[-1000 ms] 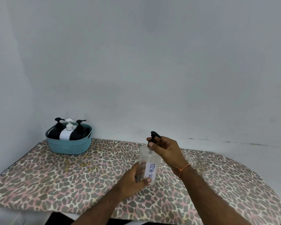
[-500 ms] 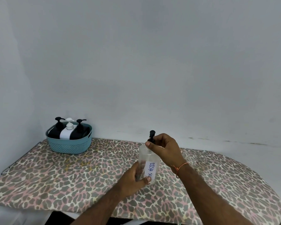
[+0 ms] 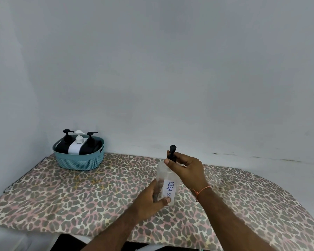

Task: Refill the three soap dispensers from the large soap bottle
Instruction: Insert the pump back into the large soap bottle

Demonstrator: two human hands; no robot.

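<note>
The right hand (image 3: pixel 186 169) has its thumb and fingers curled round the black pump (image 3: pixel 172 154) at the top of a clear bottle (image 3: pixel 168 182), pinching it at the neck while the pump head pokes up above the fingers. The left hand (image 3: pixel 151 201) grips the lower part of the same bottle from the left, thumb lying across the front just under a white label (image 3: pixel 169 189) with handwritten blue letters reading "DISH SO", the rest hidden by the thumb. The bottle stands upright on the surface (image 3: pixel 80 200), which is covered in a leopard-print cloth. An orange thread (image 3: pixel 201 190) is tied round the right wrist.

Well away to the left, at the back corner by the wall, sits a teal basket (image 3: pixel 79 160). In it are two black pump bottles, one on the left (image 3: pixel 63 146) and one on the right (image 3: pixel 90 145), with a white pump bottle (image 3: pixel 75 146) between them. A second white pump top (image 3: pixel 78 132) shows behind them.
</note>
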